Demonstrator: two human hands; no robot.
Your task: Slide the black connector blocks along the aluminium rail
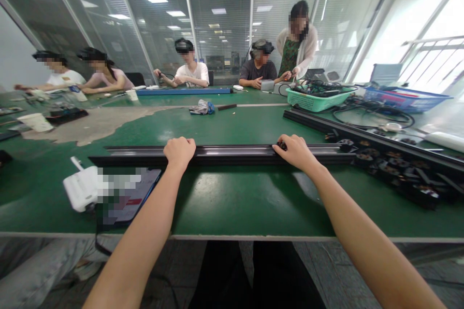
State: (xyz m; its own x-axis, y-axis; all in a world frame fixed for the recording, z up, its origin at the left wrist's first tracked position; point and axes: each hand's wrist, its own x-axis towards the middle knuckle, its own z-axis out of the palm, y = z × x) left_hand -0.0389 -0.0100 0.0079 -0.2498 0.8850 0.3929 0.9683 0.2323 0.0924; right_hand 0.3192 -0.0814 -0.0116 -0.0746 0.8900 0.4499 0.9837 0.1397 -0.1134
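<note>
A long black metal channel (pixel 234 159) with a shiny inner strip lies lengthwise across the green table in front of me. Around its left part my left hand (pixel 180 150) is closed, knuckles up. Toward the channel's right end, my right hand (pixel 296 150) is closed on a small black part (pixel 282 145), which pokes out by the thumb at the channel. My fingers hide most of that part, so its kind is unclear. Just right of the channel's end sit several black parts with coppery insides (pixel 397 161).
Another long black channel (pixel 319 124) slants along the right. Behind it are a green basket of cables (pixel 313 101) and a blue basket (pixel 409 99). At left lie a white device (pixel 81 188) and a tablet-like item (pixel 132 203). Several people sit or stand across the table.
</note>
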